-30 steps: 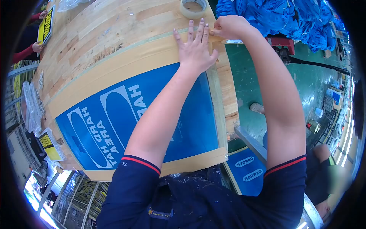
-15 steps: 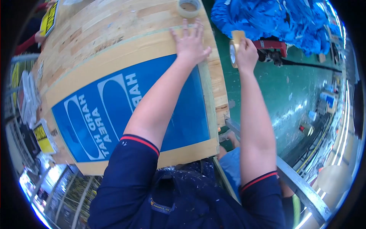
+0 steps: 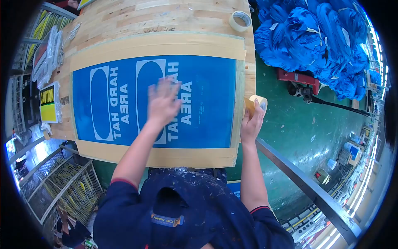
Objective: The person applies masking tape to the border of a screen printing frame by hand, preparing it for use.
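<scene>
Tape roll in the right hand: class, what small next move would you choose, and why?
Probably press some tape from the tape roll in the right hand onto the pale strip right of the blue panel: tan tape borders the panel's far and near sides, while this strip looks uncovered.

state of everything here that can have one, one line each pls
blue HARD HAT AREA panel: lying flat, lettering mirrored
left grip: open over the panel, motion-blurred; contact unclear
tan tape roll: held
right grip: closed on the tan tape roll
pale tape roll: lying on its side, unheld
CAUTION sign: lying flat, plastic-wrapped
blue fabric pile: heaped, crumpled
red pallet jack: under the fabric
</scene>
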The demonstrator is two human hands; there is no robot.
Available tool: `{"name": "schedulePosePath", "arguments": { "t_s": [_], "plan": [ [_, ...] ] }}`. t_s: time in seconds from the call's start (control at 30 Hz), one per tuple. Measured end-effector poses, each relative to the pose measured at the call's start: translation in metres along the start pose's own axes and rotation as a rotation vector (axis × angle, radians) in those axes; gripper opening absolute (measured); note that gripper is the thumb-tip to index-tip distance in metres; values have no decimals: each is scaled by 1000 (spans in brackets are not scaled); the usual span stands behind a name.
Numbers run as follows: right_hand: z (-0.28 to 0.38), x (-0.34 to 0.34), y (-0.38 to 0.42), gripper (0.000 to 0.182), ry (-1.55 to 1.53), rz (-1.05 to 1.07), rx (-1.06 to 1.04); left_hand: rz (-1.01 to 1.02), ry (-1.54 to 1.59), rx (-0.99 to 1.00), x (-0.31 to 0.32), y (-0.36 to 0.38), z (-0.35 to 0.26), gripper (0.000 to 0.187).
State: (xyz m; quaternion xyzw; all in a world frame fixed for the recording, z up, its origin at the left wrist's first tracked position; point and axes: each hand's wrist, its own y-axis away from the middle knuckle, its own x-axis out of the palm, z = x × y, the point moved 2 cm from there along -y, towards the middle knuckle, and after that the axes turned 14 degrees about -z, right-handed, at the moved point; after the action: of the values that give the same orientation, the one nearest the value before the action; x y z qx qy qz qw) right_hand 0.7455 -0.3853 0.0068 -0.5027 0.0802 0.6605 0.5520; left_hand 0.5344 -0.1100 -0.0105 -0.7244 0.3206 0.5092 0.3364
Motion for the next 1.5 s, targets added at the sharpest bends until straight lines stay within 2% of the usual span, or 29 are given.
{"name": "schedulePosePath", "arguments": {
  "t_s": [0.03, 0.13, 0.17, 0.27, 0.3, 0.33, 0.37, 0.4, 0.43, 0.5, 0.6, 0.7, 0.8, 0.9, 1.0, 1.03, 1.13, 1.23, 1.3, 1.4, 1.47, 1.5],
  "plan": [
    [0, -2, 3, 52, 1, -6, -9, 13, -58, -145, -15, 23, 34, 64],
    [0, -7, 11, 54, -85, 56, 19, -217, -246, -548, -16, 87, 151, 64],
    [-1, -9, 12, 55, -118, 61, 14, -305, -298, -702, -13, 90, 171, 64],
    [-2, -12, 20, 57, -204, 80, 40, -319, -78, -489, -14, 14, 130, 64],
    [-2, -13, 22, 57, -207, 73, 38, -266, -113, -215, -19, -24, 81, 65],
    [-2, -13, 25, 57, -209, 65, 38, -162, 97, -22, 1, -54, 49, 65],
    [-3, -14, 28, 57, -211, 55, 40, -87, 6, 27, 4, -79, -13, 61],
    [-7, -14, 31, 57, -217, 69, 83, -29, 27, 57, 34, -101, -46, 65],
    [-8, -14, 33, 57, -205, 52, 71, -57, 5, 186, 51, -123, -80, 66],
    [-8, -12, 32, 56, -182, 19, 33, 44, -6, 342, 85, -161, -138, 70],
    [-9, -12, 29, 55, -164, 0, 9, 60, -48, 197, 84, -202, -188, 70],
    [-11, -13, 28, 56, -162, -7, -21, 292, -148, 297, 54, -229, -198, 70],
    [-14, -11, 29, 56, -173, -6, -39, 321, -182, 369, 56, -241, -198, 67],
    [-16, -13, 29, 55, -199, 12, -16, 306, -154, 235, 88, -252, -205, 71],
    [-13, -10, 26, 55, -216, 13, -40, 235, -320, 184, 116, -257, -215, 76],
    [-11, -12, 27, 55, -199, 4, -54, 253, -177, 100, 114, -252, -213, 81],
    [-11, -10, 31, 56, -213, -5, -46, 68, 31, 77, 107, -212, -182, 75],
    [-9, -9, 36, 56, -234, -26, 3, -20, 82, 39, 80, -138, -117, 72],
    [-5, -10, 36, 56, -232, -42, 7, -147, 67, 3, 49, -73, -59, 68],
    [1, -11, 28, 55, -228, 0, -18, -177, -89, -336, -9, 34, 28, 64],
    [3, -8, 24, 53, -228, 41, -29, -287, -273, -644, -42, 120, 81, 62],
    [6, -5, 20, 52, -223, 56, -35, -411, -241, -785, -49, 173, 113, 64]
  ]
}}
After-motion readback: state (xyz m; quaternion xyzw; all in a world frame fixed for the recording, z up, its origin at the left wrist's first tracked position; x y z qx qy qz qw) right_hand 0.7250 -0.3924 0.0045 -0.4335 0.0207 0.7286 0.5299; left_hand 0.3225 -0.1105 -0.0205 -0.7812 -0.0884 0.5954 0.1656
